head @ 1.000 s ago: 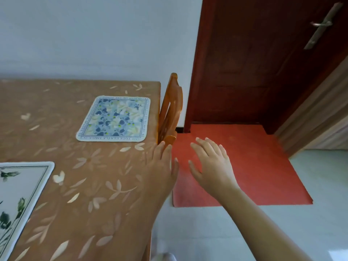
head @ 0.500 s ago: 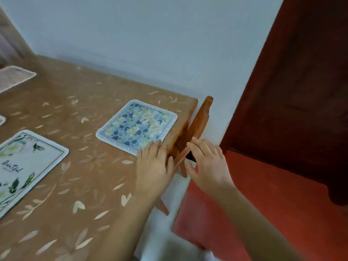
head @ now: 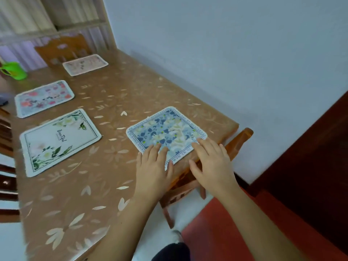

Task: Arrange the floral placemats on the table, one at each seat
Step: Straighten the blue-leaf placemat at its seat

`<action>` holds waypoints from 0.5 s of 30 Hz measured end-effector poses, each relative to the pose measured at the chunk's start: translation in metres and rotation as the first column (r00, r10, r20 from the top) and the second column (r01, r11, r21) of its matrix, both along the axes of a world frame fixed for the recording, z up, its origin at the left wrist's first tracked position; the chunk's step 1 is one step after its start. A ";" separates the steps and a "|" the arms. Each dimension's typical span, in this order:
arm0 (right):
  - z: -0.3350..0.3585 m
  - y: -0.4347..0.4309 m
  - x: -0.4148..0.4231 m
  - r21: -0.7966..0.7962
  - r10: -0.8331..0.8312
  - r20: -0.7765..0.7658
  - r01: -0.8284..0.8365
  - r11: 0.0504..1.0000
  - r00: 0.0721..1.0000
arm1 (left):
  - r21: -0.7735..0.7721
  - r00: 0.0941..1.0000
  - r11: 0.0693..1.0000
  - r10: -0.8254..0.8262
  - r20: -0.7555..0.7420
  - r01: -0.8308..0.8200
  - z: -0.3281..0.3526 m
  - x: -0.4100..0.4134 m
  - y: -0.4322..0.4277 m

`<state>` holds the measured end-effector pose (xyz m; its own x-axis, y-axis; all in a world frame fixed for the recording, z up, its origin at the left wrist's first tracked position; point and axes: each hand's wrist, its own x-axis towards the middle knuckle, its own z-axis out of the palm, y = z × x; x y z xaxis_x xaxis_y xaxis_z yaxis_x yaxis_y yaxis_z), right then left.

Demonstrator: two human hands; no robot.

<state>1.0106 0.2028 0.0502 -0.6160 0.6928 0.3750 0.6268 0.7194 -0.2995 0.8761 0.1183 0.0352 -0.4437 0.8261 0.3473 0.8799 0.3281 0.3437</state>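
Observation:
A blue floral placemat (head: 167,131) lies near the table's right end, in front of a wooden chair (head: 239,140). My left hand (head: 153,166) lies flat with straight fingers on the mat's near left corner. My right hand (head: 211,161) lies flat on its near right edge. A white placemat with green leaves (head: 58,141) sits to the left. Beyond it are a pink floral placemat (head: 44,97) and a pale pink placemat (head: 85,64) at the far end. All lie on the brown table (head: 90,185) with its leaf-print cover.
A green cup (head: 14,70) stands at the far left corner. Another wooden chair (head: 62,48) sits at the far end, and dark chair backs (head: 6,166) line the left side. A white wall runs along the table's right side; a red door (head: 310,157) and red floor are at right.
My view has swung left, showing the whole table. Both hands have moved forward from the table's edge by the chair onto the blue placemat.

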 end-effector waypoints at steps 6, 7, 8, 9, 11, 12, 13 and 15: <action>-0.007 0.057 -0.028 0.041 0.117 0.023 -0.118 0.992 0.993 | -0.004 0.996 0.997 0.081 0.030 -0.081 -0.013 -0.018 0.044; -0.006 0.066 -0.034 0.029 0.131 0.028 -0.132 0.991 0.991 | -0.002 0.994 0.995 0.101 0.037 -0.101 -0.014 -0.022 0.051; -0.006 0.075 -0.040 0.019 0.149 0.037 -0.150 0.989 0.988 | 0.004 0.991 0.992 0.124 0.043 -0.125 -0.015 -0.027 0.058; -0.006 0.083 -0.046 0.013 0.170 0.050 -0.171 0.985 0.984 | 0.008 0.988 0.989 0.148 0.052 -0.149 -0.016 -0.031 0.064; -0.006 0.100 -0.058 0.010 0.219 0.076 -0.220 0.975 0.973 | -0.012 0.980 0.982 0.187 0.068 -0.187 -0.020 -0.039 0.076; -0.007 0.109 -0.063 0.007 0.236 0.086 -0.237 0.971 0.968 | -0.028 0.977 0.980 0.199 0.069 -0.198 -0.022 -0.044 0.081; -0.008 0.119 -0.068 0.002 0.244 0.096 -0.246 0.969 0.965 | -0.046 0.976 0.978 0.207 0.067 -0.204 -0.025 -0.048 0.087; -0.010 0.137 -0.077 -0.014 0.255 0.116 -0.255 0.967 0.960 | -0.077 0.972 0.973 0.225 0.069 -0.219 -0.029 -0.055 0.097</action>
